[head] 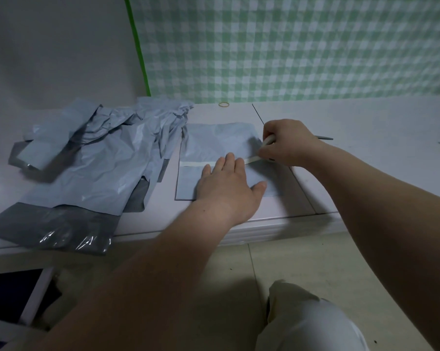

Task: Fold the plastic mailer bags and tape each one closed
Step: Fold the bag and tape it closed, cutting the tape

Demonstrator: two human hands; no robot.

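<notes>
A folded bag (pixel 213 140) lies flat on the table (pixel 365 117), just right of centre and square to the near edge. A strip of tape (pixel 197 163) runs across it from the left side, over the seam where the folded part meets the body.

The left hand (pixel 226 183) lies on the bag's near half with fingers straight and spread. Its fingertips press on the tape where the stuck part ends. This pins both bag and tape, so pulling more tape should not drag the light plastic or lift the strip.

The right hand (pixel 287 143) is at the bag's right edge, fingers curled round what looks like the roll (pixel 269 141), though most of it is hidden in the fist. A taut length of tape runs from it, low and leftward, to the left fingertips. Held low like that, it should go down flat without creases.

The step in hand seems to be laying the strip across the full width; cutting or tearing it is not yet done.

To the left, a loose pile (pixel 87 160) of crumpled, unfolded bags waits well apart from the work. A rubber band (pixel 224 104) lies at the far side, by the checked cloth (pixel 315 46).
</notes>
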